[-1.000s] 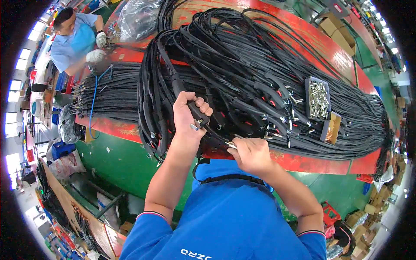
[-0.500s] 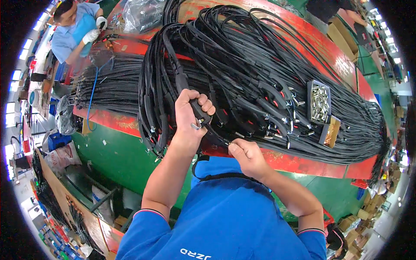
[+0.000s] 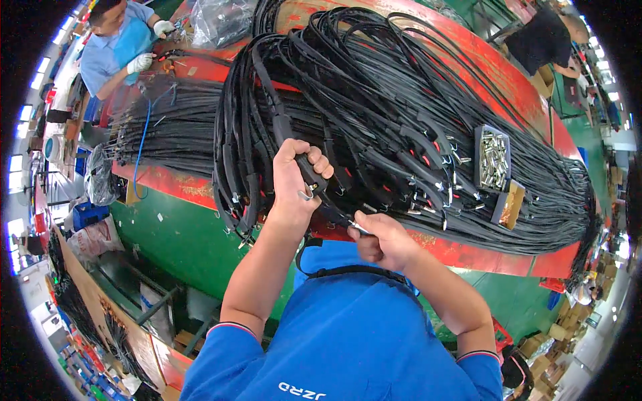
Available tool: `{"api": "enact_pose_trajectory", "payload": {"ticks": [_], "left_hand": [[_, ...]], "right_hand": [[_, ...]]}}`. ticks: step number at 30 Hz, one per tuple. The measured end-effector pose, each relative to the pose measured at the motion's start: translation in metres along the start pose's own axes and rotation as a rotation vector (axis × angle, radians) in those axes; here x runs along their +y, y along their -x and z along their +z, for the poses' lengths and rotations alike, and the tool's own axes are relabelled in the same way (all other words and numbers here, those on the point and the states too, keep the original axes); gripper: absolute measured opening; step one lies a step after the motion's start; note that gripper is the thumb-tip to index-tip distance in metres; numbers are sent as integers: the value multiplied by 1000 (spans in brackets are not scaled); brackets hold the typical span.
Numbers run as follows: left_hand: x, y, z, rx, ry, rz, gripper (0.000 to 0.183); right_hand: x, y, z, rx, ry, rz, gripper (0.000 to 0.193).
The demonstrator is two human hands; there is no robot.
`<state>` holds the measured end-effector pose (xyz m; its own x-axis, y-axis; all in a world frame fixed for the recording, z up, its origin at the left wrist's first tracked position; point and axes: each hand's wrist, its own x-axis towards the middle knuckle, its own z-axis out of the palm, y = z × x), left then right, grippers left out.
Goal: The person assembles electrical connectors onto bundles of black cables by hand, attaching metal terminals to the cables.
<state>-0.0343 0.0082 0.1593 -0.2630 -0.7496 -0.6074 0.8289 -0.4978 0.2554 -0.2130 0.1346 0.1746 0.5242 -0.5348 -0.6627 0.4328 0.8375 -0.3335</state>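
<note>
left hand clenches a black tubular handle, right hand pinches a silver metal fitting, and silver metal cylinders remain loose.

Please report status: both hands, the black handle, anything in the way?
Left hand closed around black handle. Right hand pinching small silver metal piece. Piled black cables lie close beyond both hands.

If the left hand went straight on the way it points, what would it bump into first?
Beyond the left hand, probably the black cables, though its height above them is unclear.
</note>
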Motion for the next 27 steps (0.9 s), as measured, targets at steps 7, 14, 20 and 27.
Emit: {"api": "enact_pose_trajectory", "payload": {"ticks": [7, 14, 20, 27], "left_hand": [[2, -2, 15, 95, 72, -35, 17], [-3, 0, 17, 53, 76, -69, 17], [-4, 0, 12, -12, 83, -79, 18], [-6, 1, 9, -102, 69, -44, 14]], "right_hand": [[-7, 8, 9, 513, 1599, -1178, 24], [-3, 9, 2, 496, 1783, -1276, 28], [11, 2, -2, 404, 1454, -1159, 19], [18, 6, 14, 322, 762, -717, 38]]}}
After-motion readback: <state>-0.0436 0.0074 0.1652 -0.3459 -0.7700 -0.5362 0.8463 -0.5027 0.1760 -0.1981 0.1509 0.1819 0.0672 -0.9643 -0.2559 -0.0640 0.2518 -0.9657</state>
